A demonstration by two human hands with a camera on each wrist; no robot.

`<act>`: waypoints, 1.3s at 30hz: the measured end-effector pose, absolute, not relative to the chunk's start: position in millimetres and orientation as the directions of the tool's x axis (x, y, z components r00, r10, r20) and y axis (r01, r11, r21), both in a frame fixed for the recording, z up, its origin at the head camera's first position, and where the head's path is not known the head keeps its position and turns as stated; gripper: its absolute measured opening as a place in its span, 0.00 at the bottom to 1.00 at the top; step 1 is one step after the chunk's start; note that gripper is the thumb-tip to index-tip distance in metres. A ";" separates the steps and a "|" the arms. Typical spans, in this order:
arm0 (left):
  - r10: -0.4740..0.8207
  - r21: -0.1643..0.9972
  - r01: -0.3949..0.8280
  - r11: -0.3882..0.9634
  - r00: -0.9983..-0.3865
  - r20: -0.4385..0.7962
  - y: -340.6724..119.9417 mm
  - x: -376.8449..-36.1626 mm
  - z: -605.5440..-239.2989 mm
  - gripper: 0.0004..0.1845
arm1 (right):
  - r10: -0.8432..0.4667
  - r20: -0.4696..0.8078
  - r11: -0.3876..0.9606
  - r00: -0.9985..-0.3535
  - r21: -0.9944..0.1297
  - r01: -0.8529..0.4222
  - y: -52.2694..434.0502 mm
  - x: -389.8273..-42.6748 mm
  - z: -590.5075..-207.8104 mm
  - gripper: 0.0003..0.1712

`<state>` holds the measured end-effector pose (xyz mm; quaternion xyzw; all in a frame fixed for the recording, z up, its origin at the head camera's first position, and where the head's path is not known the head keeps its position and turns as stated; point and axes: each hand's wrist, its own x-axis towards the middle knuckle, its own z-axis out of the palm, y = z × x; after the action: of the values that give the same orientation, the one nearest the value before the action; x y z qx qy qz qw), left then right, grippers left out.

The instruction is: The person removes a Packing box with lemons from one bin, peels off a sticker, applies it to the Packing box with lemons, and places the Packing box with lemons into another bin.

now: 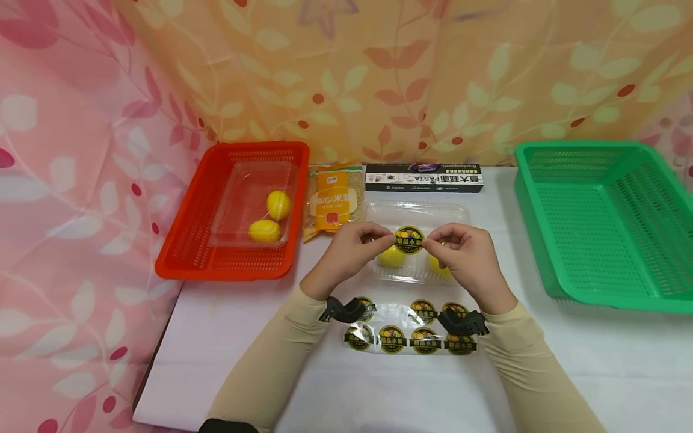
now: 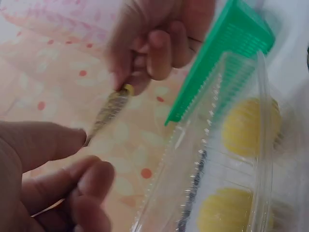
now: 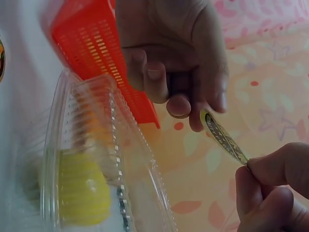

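Note:
A round black-and-yellow sticker (image 1: 408, 239) is stretched between both hands, held edge-on in the wrist views (image 2: 108, 110) (image 3: 224, 137). My left hand (image 1: 388, 239) pinches its left edge and my right hand (image 1: 428, 243) pinches its right edge. The sticker hovers just above a closed clear plastic box (image 1: 417, 213) that holds two yellow lemons (image 1: 391, 257) (image 2: 251, 125). A transparent sheet with several more of the same stickers (image 1: 411, 331) lies on the white table under my wrists.
A red basket (image 1: 184, 240) at the left holds another clear box with two lemons (image 1: 265, 230). An empty green basket (image 1: 606, 222) stands at the right. A yellow food packet (image 1: 332, 201) and a black pasta box (image 1: 423, 178) lie behind the clear box.

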<state>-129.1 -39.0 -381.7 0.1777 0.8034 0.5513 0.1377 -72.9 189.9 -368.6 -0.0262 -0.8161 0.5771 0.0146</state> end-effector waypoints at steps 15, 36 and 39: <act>0.394 0.857 0.275 0.435 -0.914 0.093 -5.5 -152.5 -396.3 0.07 | 0.089 0.044 0.492 -0.995 -0.871 0.005 207.3 -101.8 -377.2 0.09; 0.444 0.434 0.563 0.703 -0.825 0.351 7.4 -147.1 -418.0 0.08 | 0.049 0.120 0.684 -0.992 -0.728 -0.054 202.6 -110.9 -405.3 0.05; 0.442 0.430 0.559 0.709 -0.827 0.347 7.2 -146.0 -418.7 0.08 | 0.047 0.138 0.703 -0.989 -0.709 -0.065 200.4 -110.6 -407.5 0.06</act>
<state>-146.0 7.2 -418.7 0.2727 0.9177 0.2671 -0.1099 -110.6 200.4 -407.5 0.0048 -0.9198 0.3856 0.0727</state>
